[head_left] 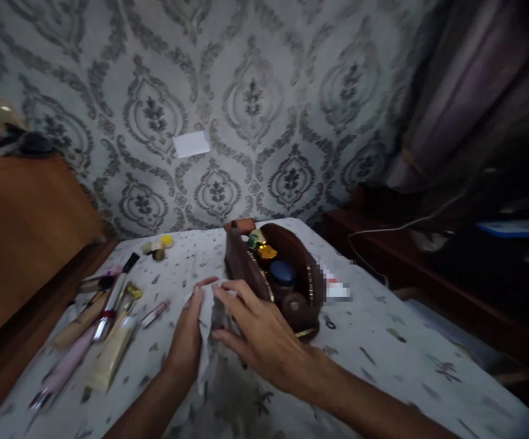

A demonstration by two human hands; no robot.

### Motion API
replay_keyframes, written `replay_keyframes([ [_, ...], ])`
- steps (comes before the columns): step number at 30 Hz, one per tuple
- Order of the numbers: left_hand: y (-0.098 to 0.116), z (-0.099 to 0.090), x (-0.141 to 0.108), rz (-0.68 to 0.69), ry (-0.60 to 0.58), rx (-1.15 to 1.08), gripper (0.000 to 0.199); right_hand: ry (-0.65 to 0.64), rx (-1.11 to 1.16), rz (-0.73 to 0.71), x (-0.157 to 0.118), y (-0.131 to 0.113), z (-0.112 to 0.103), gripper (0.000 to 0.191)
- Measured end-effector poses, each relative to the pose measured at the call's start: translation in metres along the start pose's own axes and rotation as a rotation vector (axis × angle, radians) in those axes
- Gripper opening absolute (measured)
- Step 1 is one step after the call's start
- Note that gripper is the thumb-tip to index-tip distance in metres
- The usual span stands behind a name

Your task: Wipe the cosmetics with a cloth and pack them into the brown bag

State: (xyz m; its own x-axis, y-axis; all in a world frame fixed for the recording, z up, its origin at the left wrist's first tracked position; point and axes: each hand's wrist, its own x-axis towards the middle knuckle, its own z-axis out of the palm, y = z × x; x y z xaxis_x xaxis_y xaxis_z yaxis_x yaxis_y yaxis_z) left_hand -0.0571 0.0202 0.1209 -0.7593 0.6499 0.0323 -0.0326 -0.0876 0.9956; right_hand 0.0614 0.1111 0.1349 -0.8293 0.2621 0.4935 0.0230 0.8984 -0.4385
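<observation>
My left hand [187, 332] is upright at the centre, its fingers against a thin white sheet, perhaps a wipe or tissue [205, 329]. Facing it from the right, my right hand [259, 335] has its fingertips at a greyish, see-through piece [221, 314] beside the white sheet. Just beyond my right hand stands an unzipped brown bag [241, 262] with a gold zipper. Inside it are a dark blue round lid [282, 274], a gold item [266, 251] and a green cap [253, 241].
Tubes and brushes lie at the left, among them a beige tube [112, 356] and a pink tube [65, 369]. Small yellow-lidded pots [166, 241] sit farther back. An orange-brown wooden panel [26, 225] borders the left; a dark red ledge [383, 268] with a cable is at the right.
</observation>
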Motion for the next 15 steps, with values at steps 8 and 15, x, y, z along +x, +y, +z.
replay_keyframes([
  [8,-0.029,-0.042,0.008,-0.281,0.203,-0.19,0.055,-0.227,-0.056,-0.005,0.014,-0.008,0.1,0.024],
  [15,-0.046,-0.087,0.039,-0.112,0.273,-0.153,0.047,0.018,0.629,0.084,0.047,-0.024,0.139,0.022],
])
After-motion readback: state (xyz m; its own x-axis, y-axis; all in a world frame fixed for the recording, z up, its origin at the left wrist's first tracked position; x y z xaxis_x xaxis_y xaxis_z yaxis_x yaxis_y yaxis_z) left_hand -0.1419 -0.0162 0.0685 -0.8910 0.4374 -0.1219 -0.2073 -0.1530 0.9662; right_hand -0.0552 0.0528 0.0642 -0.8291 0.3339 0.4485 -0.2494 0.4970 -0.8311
